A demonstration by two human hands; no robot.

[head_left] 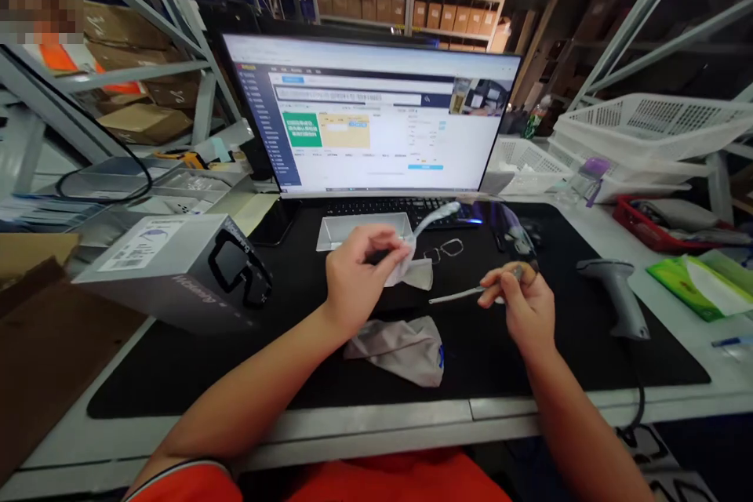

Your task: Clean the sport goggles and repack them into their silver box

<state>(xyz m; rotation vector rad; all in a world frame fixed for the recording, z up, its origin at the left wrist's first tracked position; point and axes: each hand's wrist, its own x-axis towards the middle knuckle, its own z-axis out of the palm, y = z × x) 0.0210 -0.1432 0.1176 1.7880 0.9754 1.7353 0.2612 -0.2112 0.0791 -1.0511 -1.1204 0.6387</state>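
Note:
My left hand point(361, 274) is closed, thumb and fingers pinching a white cloth point(401, 271) around a pale glasses temple point(436, 216). In my right hand point(526, 302) is a pair of sunglasses point(514, 235) with a dark, shiny lens. Another slim temple point(452, 296) points left from my right fingers. Whether the pale temple joins these sunglasses I cannot tell. Just beyond my hands, a thin clear lens frame point(452, 248) lies on the black mat point(294, 376). A grey soft pouch point(400, 349) rests below my left hand, and an open clear-white case point(335, 231) sits behind it.
A monitor point(376, 125) and keyboard point(353, 208) stand behind. To the left are a printed grey box point(176, 267) and a phone point(275, 221). On the right are a barcode scanner point(615, 290), green tissue pack point(685, 286), red tray point(627, 223) and white baskets point(652, 129).

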